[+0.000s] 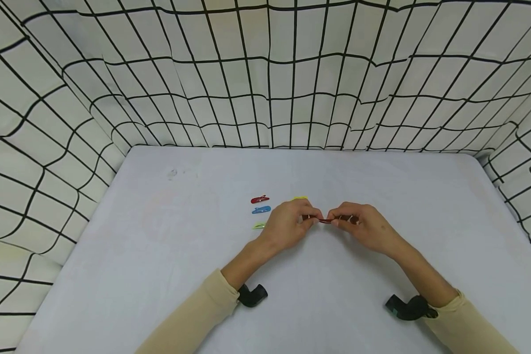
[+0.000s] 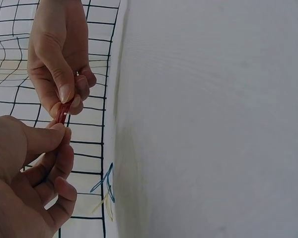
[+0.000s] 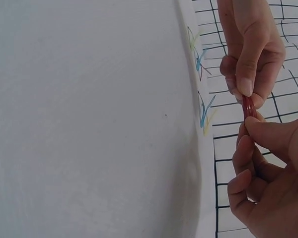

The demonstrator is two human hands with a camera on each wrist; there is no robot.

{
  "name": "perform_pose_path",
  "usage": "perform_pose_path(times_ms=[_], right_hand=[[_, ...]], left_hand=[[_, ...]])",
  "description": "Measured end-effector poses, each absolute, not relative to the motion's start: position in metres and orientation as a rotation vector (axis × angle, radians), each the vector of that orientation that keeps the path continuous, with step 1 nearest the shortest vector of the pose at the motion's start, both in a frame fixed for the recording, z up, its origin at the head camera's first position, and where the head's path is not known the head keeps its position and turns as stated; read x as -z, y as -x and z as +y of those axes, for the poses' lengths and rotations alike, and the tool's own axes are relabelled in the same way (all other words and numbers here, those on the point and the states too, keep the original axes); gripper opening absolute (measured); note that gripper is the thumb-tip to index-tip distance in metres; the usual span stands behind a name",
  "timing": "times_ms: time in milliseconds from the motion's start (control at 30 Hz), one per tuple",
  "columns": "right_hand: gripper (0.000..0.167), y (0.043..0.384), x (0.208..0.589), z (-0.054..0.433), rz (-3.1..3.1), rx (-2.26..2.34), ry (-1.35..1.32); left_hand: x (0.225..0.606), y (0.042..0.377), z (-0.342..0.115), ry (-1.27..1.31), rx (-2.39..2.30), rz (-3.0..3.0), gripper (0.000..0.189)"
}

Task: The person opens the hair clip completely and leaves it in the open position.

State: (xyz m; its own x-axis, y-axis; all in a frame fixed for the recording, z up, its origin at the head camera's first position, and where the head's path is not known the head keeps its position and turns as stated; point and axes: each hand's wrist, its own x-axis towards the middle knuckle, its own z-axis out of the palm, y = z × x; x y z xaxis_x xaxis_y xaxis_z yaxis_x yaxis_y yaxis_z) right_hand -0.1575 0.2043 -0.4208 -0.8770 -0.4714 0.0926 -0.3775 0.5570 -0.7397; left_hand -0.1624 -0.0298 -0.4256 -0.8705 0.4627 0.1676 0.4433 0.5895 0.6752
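A dark red snap hair clip [image 1: 325, 221] is held level between both hands, above the white table. My left hand [image 1: 287, 223] pinches one end between thumb and fingertips. The other end is pinched by my right hand [image 1: 365, 226]. In both wrist views the red clip's [image 2: 62, 113] middle shows between the two thumbs, while its ends are covered by fingers. To the left of the left hand lie a red clip [image 1: 259, 199], a blue clip [image 1: 261, 210] and a light green clip [image 1: 258, 226], partly hidden. Behind that hand a yellow clip [image 1: 300, 197] peeks out.
A white cloth covers the table [image 1: 159, 255]. Black netting [image 1: 283, 78] over white walls stands behind and at both sides. Dark wrist devices [image 1: 253, 296] sit at both sleeve cuffs. In the right wrist view a blue clip [image 3: 205, 113] stands splayed near the table's far edge.
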Motion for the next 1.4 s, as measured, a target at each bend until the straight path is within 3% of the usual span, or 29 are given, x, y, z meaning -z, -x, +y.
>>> perform_pose_path(times_ms=[367,933,1400], right_hand=[[0.021,0.157,0.422,0.201,2.705,1.258,0.659],[0.024,0.157,0.423,0.190,2.906,1.269,0.785],[0.021,0.160,0.423,0.182,2.893,1.218,0.785]], left_hand=[[0.424,0.160,-0.030,-0.713,-1.240,2.743,0.014],[0.418,0.155,-0.034,-0.633,-1.328,2.734,0.016],[0.415,0.149,-0.038,-0.636,-1.072,2.893,0.015]])
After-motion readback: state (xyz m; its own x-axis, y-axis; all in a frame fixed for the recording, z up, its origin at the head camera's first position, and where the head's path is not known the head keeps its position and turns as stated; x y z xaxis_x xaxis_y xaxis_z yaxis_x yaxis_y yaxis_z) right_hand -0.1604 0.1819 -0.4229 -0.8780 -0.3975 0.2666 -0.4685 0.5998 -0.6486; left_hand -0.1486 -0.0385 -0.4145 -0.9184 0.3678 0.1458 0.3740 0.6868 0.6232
